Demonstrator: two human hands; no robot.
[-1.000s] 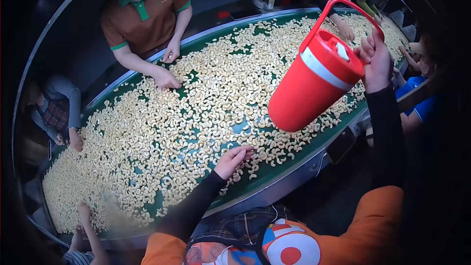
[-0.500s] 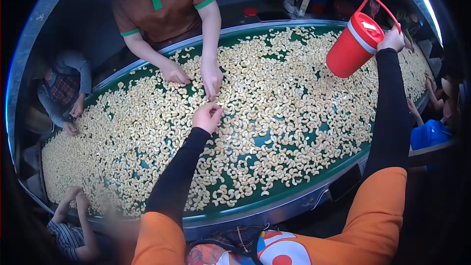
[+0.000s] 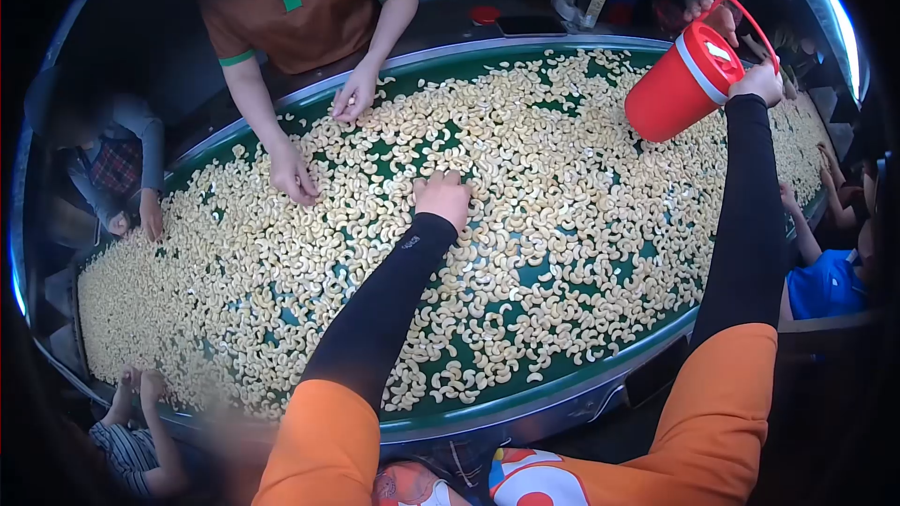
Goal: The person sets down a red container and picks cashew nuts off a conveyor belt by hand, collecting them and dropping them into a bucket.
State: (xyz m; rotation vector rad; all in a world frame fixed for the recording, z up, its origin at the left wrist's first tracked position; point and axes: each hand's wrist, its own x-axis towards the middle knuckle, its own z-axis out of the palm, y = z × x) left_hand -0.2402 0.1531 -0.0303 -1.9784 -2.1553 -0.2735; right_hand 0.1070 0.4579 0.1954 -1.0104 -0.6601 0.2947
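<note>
Many pale cashew nuts [image 3: 553, 187] lie spread over a green belt [image 3: 441, 342]. My left hand [image 3: 442, 197] rests on the nuts near the belt's middle, its fingers bent down among them, the fingertips partly hidden. My right hand [image 3: 757, 81], arm stretched out, holds a red jug [image 3: 670, 89] with a white band by its raised red handle. The jug is tilted over the far right part of the belt, its lid toward the upper right. Another person's hand [image 3: 712, 19] is at the jug's lid and handle.
Across the belt a person in a brown shirt [image 3: 319, 28] has both hands at the nuts. Other people are at the far left, lower left and right [image 3: 825, 286]. A red lid [image 3: 485, 14] and a dark flat object [image 3: 532, 25] lie beyond the belt's far edge.
My right hand has carried the jug away toward the far right. My left hand has moved forward, then right. A person's hand has come to the jug. The brown-shirted person's hands have moved apart.
</note>
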